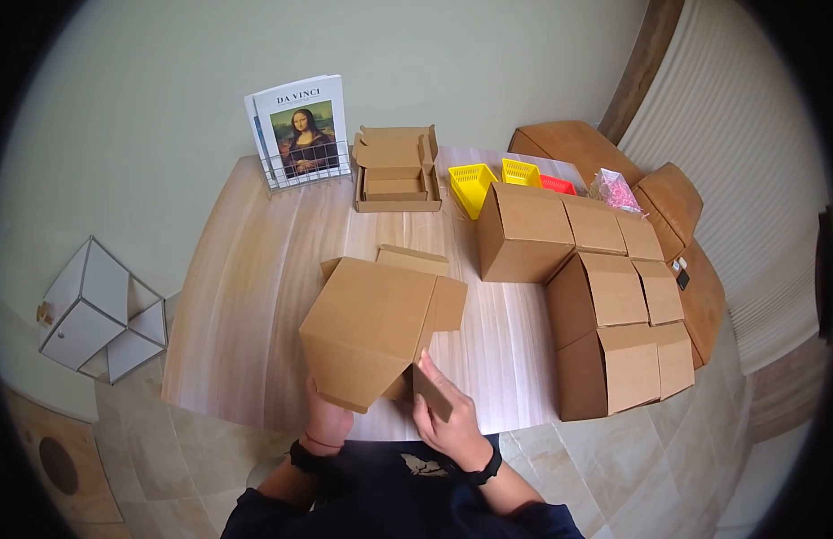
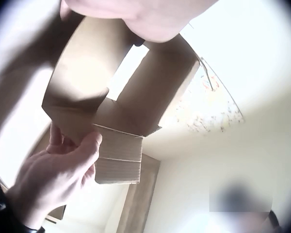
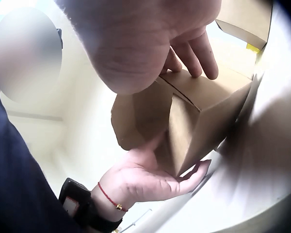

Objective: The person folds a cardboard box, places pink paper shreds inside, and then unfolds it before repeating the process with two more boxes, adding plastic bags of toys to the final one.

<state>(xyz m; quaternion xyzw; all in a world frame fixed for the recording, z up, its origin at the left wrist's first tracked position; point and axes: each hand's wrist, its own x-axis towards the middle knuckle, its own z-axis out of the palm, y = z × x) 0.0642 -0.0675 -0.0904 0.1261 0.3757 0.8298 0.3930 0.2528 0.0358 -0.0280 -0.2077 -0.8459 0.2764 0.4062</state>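
A brown cardboard box, with open flaps standing out at both ends, is held tilted above the near part of the table. My left hand grips its lower left side; in the right wrist view that hand has fingers along the outside and its thumb hidden behind a panel. At the near right corner my right hand pinches a side flap between thumb and fingers. The left wrist view looks through the hollow box, with the right hand at its edge.
Several folded cardboard boxes line the table's right side. Behind them sit yellow baskets, a red basket and a container of pink shreds. An open flat box and a wire rack with magazines stand at the back.
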